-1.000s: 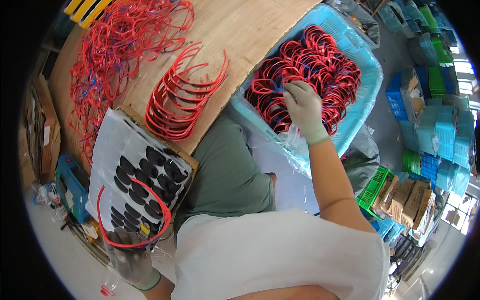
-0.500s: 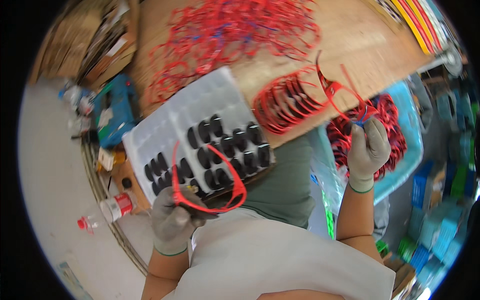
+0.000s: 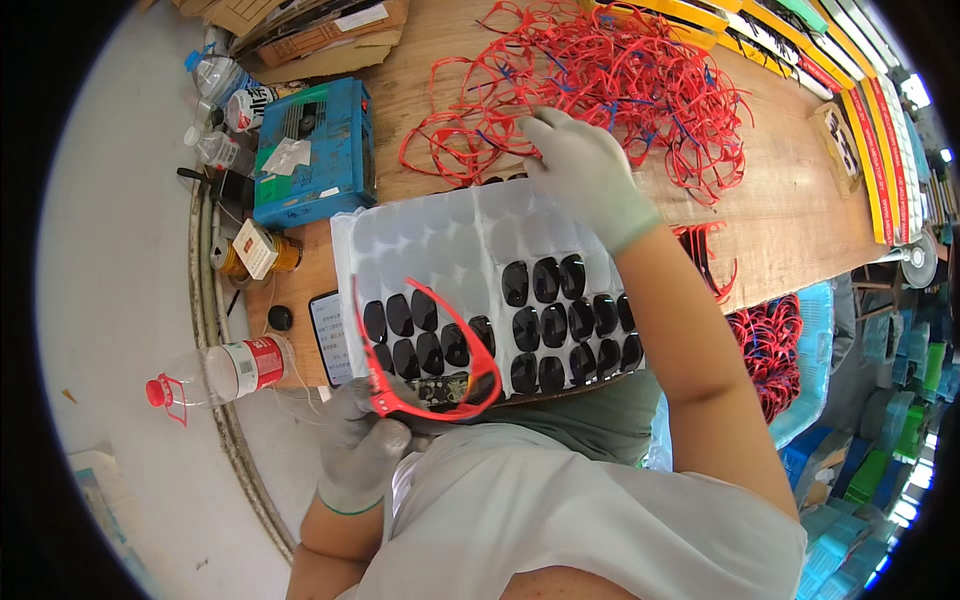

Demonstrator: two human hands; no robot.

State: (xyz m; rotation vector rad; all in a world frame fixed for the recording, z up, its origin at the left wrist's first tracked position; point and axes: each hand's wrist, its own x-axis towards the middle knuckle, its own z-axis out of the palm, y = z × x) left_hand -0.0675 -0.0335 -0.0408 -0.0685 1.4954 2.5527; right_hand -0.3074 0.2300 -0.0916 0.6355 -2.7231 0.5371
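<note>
In my left hand (image 3: 365, 450), low at the left, is a red eyeglass frame (image 3: 484, 388), gripped near one corner with its temple arms pointing up. My right hand (image 3: 590, 180) reaches across to the near edge of a tangled pile of red eyeglass frames (image 3: 640, 90); its fingers look stretched out and apart among the nearest frames. Beneath both arms lies a white moulded tray (image 3: 410, 240) with rows of dark lenses (image 3: 546, 280) in its nearer part. Behind my right forearm, a row of red frames (image 3: 708, 260) is mostly hidden.
On the right stands a light blue bin (image 3: 815, 350) full of red frames. A blue box (image 3: 320, 150), a can (image 3: 285, 253), a phone (image 3: 326, 335) and a plastic bottle (image 3: 235, 370) are at the left. Cardboard (image 3: 330, 35) and yellow-edged stacks (image 3: 880, 170) border the wooden table (image 3: 800, 230).
My right hand has left a red frame near the bin and moved up and left to the pile. My left hand keeps its frame. The view has shifted.
</note>
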